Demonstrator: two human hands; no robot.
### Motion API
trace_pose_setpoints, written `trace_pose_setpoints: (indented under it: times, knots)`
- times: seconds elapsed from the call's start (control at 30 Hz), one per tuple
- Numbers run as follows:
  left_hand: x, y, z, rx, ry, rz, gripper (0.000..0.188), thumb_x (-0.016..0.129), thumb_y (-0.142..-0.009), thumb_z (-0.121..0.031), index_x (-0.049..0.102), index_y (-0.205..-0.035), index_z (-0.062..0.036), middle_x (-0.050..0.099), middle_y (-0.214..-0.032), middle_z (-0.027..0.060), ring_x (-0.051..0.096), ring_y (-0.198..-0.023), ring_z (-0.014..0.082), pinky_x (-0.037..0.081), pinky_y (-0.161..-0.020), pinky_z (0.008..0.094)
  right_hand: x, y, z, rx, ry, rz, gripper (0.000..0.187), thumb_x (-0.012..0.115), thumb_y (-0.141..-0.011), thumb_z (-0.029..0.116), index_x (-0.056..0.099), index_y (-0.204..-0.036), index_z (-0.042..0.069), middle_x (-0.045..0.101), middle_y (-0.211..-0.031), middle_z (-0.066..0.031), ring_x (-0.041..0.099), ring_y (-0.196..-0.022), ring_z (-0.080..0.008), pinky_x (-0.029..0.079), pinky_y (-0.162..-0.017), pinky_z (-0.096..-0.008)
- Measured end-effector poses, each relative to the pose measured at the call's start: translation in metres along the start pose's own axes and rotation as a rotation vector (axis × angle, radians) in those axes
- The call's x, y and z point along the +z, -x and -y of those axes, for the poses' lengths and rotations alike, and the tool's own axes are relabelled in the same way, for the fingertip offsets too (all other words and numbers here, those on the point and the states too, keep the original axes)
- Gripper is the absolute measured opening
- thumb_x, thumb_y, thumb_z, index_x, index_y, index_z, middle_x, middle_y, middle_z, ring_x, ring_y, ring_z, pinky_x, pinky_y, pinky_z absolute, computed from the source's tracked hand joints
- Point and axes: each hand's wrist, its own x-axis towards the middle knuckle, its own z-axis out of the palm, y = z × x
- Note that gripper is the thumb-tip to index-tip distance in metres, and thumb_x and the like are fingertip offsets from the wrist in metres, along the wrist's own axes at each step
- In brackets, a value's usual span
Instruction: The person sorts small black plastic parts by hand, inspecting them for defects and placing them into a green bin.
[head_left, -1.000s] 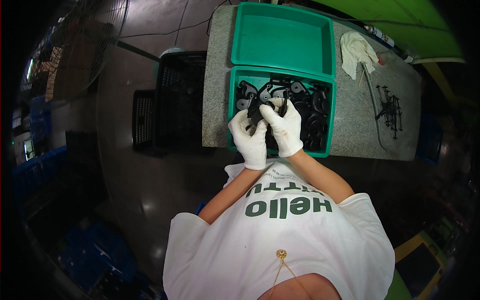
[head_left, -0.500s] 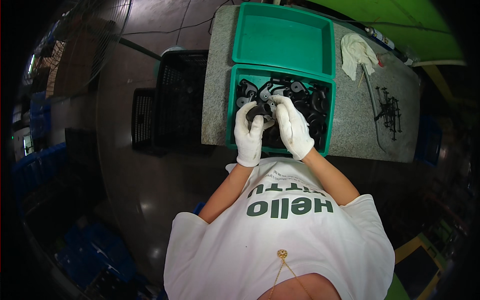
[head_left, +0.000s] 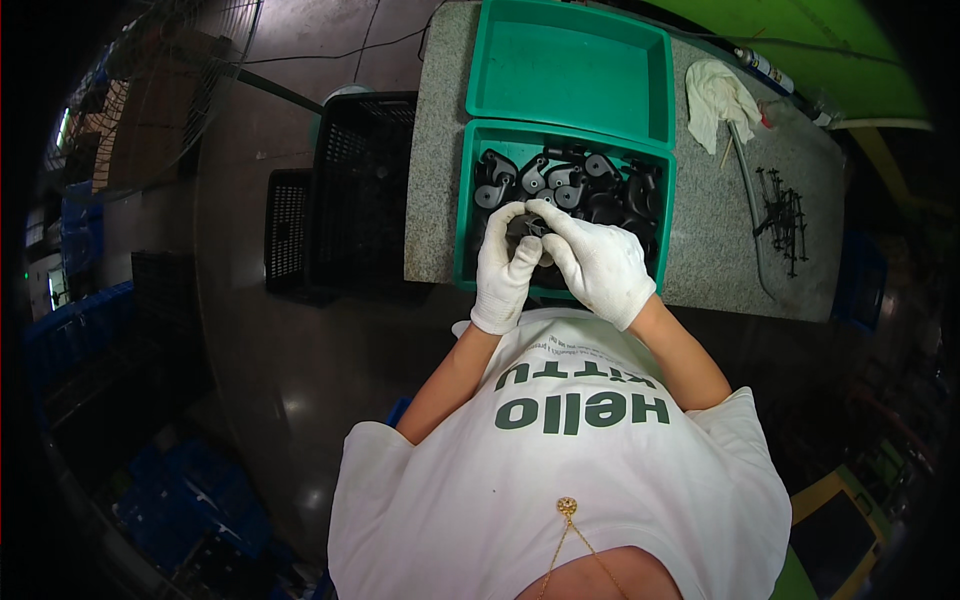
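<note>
In white gloves, both my hands meet over the near edge of a green plastic tray [head_left: 466, 200]. My left hand [head_left: 503, 275] curls its fingers and thumb around a dark, rounded caster-like part [head_left: 523, 228]. From the other side, my right hand [head_left: 608, 268] closes its fingertips on the same part, and the fingers hide much of it. Beyond the hands, several black caster-like pieces with grey round faces [head_left: 567, 192] lie jumbled in the tray.
Behind the filled tray sits a second green tray [head_left: 570, 68] on the speckled stone table [head_left: 432, 190]. To the right lie a white cloth [head_left: 717, 97], a thin bent rod [head_left: 746, 185], black branching plastic pieces [head_left: 785, 220] and a spray can [head_left: 765, 71]. Black crates [head_left: 350, 190] stand left of the table.
My right hand has turned, its fingers now bent over toward the left fingertips. Both hands are slightly nearer to me, still around the dark part, and more pieces show beyond them.
</note>
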Motion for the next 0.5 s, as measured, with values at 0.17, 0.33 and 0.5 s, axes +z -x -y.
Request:
trace_pose_setpoints:
  times: [0.17, 0.33, 0.5]
  knots:
    - [-0.001, 0.001, -0.003, -0.045, 0.029, -0.008, 0.048, 0.067, -0.088, -0.03, 0.046, -0.121, -0.0027, 0.053, -0.095, 0.0013, 0.052, -0.076, 0.0066, 0.046, -0.066, 0.021, 0.002, 0.001, 0.0, -0.041, 0.072, -0.013, 0.035, 0.049, -0.092, 0.024, 0.052, -0.126, 0.014, 0.064, -0.076, -0.0083, 0.064, -0.065, -0.0267, 0.05, -0.057, -0.0375]
    - [-0.001, 0.002, -0.001, -0.077, 0.051, -0.035, 0.04, 0.064, -0.088, -0.019, 0.047, -0.119, -0.0029, 0.053, -0.092, 0.0011, 0.052, -0.075, 0.0062, 0.046, -0.065, 0.0204, 0.009, 0.004, 0.001, -0.022, 0.068, -0.04, 0.033, 0.051, -0.092, 0.022, 0.054, -0.124, 0.015, 0.063, -0.075, -0.0069, 0.063, -0.064, -0.026, 0.05, -0.056, -0.0372]
    - [-0.002, 0.001, -0.002, 0.038, -0.025, -0.076, 0.033, 0.062, -0.088, -0.015, 0.048, -0.115, -0.0028, 0.053, -0.089, 0.0013, 0.052, -0.073, 0.0072, 0.045, -0.063, 0.0214, 0.02, 0.0, -0.007, -0.022, -0.076, -0.154, 0.032, 0.053, -0.091, 0.021, 0.055, -0.122, 0.016, 0.067, -0.083, -0.0101, 0.064, -0.068, -0.0306, 0.051, -0.058, -0.0403]
